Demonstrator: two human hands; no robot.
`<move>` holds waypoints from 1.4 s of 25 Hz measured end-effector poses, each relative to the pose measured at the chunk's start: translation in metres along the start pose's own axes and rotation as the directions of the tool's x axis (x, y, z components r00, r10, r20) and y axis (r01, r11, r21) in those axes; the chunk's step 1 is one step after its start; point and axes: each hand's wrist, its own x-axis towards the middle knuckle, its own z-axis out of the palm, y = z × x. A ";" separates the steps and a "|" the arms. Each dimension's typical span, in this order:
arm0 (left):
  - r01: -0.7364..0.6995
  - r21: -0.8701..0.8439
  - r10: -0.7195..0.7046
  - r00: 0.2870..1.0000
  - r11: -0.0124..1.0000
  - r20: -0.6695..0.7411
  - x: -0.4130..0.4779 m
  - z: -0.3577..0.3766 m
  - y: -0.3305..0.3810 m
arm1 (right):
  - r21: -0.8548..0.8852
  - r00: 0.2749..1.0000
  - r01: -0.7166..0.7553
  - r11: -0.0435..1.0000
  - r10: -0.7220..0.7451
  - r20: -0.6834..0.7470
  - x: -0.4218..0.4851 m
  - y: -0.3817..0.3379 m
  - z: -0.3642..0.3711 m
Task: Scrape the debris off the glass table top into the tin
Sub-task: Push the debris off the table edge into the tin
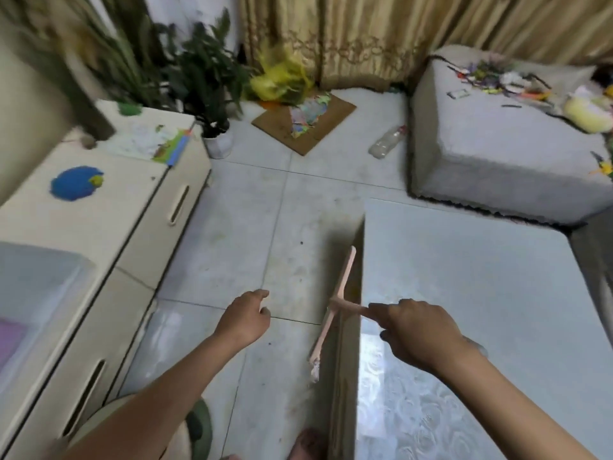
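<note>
Glass table top (464, 293) looks scraped — right hand (418, 330) grips the squeegee (335, 310) past its edge, left hand (247, 315) loosely curled, empty — debris (314, 370) next needs the tin.

We found an open lane of tiled floor (258, 227) running near to far between the cabinet (99, 234) on the left and the bench (464, 293) on the right. The left grip (247, 318) hung over that lane with room all round. The scraper (338, 300), held by the right grip (414, 330), overhung the bench's left edge and narrowed the lane. Farther off, a cardboard sheet (328, 121), a bottle (386, 142) and a plant pot (217, 144) sat on the floor, and a cushioned seat (497, 161) stood beyond the bench's far edge.
</note>
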 end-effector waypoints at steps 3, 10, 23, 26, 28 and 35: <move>0.074 -0.098 -0.078 0.996 0.992 -0.047 -0.030 -0.036 -0.062 | -0.019 0.997 0.077 0.997 -0.077 -0.013 0.016 -0.060 -0.017; 0.309 -0.311 -0.375 0.909 0.899 -0.182 -0.107 -0.110 -0.253 | 0.001 0.974 0.227 0.974 -0.227 -0.001 0.045 -0.249 -0.045; 0.384 -0.896 -0.784 0.617 0.224 0.068 -0.132 -0.195 -0.536 | -0.057 0.956 0.294 0.954 -0.292 0.028 0.088 -0.486 -0.044; 0.346 -0.928 -0.734 0.665 0.139 0.138 -0.118 -0.188 -0.551 | -0.058 0.958 0.287 0.956 -0.285 0.041 0.098 -0.506 -0.037; 0.329 -0.939 -0.718 0.677 0.096 0.163 -0.111 -0.185 -0.557 | -0.058 0.961 0.276 0.959 -0.273 0.050 0.103 -0.513 -0.034; 0.233 -0.972 -0.701 0.699 0.038 0.140 -0.108 -0.195 -0.566 | -0.017 0.971 0.235 0.972 -0.234 0.052 0.106 -0.519 -0.023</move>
